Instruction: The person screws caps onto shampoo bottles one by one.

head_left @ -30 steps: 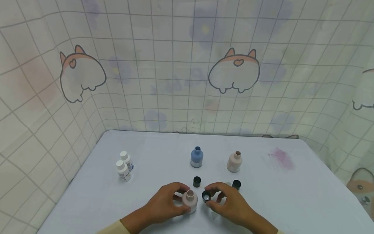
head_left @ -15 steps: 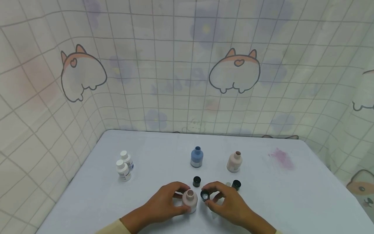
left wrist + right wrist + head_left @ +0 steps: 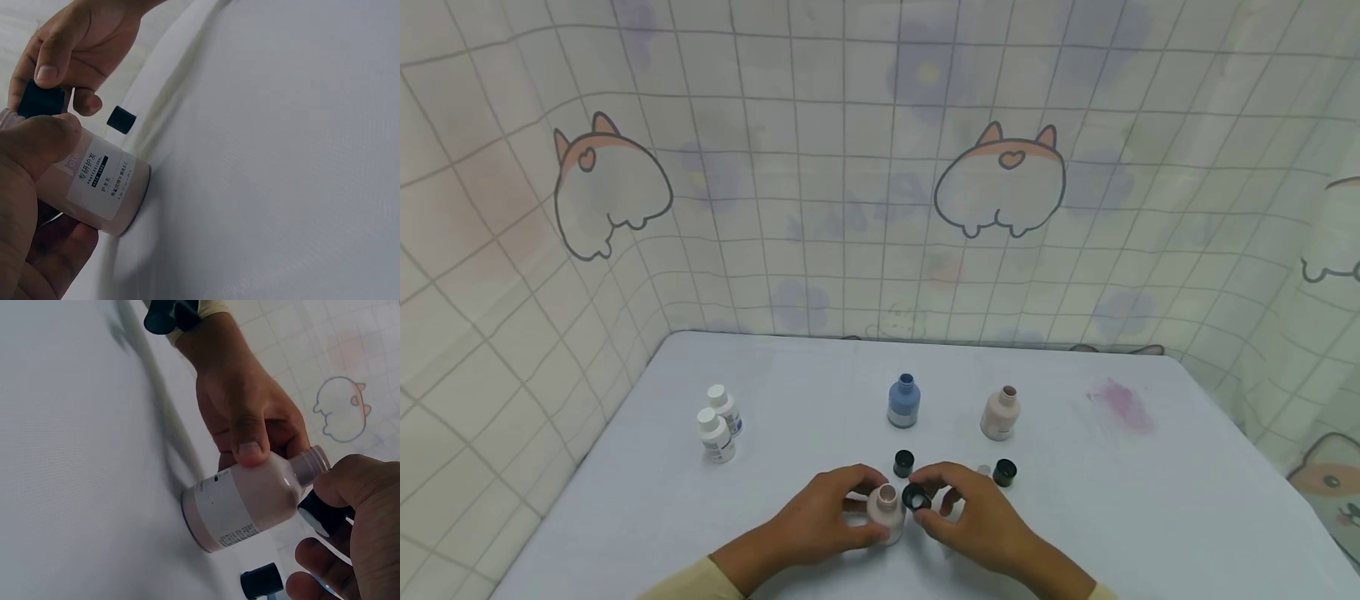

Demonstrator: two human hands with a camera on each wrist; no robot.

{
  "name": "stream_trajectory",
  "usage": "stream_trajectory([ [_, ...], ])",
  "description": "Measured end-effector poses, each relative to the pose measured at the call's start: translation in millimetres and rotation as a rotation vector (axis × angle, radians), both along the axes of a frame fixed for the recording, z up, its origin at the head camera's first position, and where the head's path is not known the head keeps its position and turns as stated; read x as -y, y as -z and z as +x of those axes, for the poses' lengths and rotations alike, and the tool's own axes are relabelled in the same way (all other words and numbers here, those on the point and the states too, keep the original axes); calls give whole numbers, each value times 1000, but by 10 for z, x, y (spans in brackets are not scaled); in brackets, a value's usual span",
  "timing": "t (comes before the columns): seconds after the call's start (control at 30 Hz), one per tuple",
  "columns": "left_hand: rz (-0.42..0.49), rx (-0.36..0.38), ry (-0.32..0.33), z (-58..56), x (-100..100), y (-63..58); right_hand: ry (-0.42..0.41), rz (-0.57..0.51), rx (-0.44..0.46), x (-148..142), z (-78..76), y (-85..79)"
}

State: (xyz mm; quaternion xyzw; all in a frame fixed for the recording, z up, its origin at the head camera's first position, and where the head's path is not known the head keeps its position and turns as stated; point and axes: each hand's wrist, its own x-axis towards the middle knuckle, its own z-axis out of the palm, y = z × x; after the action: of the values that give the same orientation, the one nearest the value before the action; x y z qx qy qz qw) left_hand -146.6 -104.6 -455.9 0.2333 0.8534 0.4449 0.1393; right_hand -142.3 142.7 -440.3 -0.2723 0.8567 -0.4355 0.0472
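My left hand grips a pale pink bottle by its sides, and its mouth is uncapped. Thumb and fingers wrap the body near the shoulder; a white printed label shows in the left wrist view. To the right, my right hand pinches a black screw cap, tilted, beside the bottle's neck. In the right wrist view the cap sits just below the neck, not on it. A second black cap lies behind the bottle.
An uncapped blue bottle and another uncapped pale pink bottle stand farther back. Another black cap lies right of the hands, with a small translucent piece beside it. Two white capped bottles stand at the left.
My right hand has carried the black cap leftward, close to the bottle's neck. The left hand and its bottle have stayed in place.
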Motion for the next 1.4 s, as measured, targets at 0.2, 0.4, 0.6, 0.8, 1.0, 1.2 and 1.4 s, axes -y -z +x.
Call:
stream_trajectory([
  [0.2,-2,-12,28,-26,7,12,-20,21,10,35,-8,-30],
  [0.4,-21,-11,31,-32,12,17,-23,25,3,49,-2,-32],
  [0.6,-6,-24,42,-34,14,18,-35,-19,-57,61,-1,-30],
  [0.8,41,-44,67,-24,22,32,-60,-70,-123,108,-7,-50],
  [1.0,51,-53,74,-27,34,50,-87,-113,-138,161,-9,-94],
  [1.2,53,-41,73,-31,41,57,-131,-156,-201,212,-45,-83],
  [1.4,48,-32,68,-31,43,53,-125,-141,-163,247,-49,-84],
])
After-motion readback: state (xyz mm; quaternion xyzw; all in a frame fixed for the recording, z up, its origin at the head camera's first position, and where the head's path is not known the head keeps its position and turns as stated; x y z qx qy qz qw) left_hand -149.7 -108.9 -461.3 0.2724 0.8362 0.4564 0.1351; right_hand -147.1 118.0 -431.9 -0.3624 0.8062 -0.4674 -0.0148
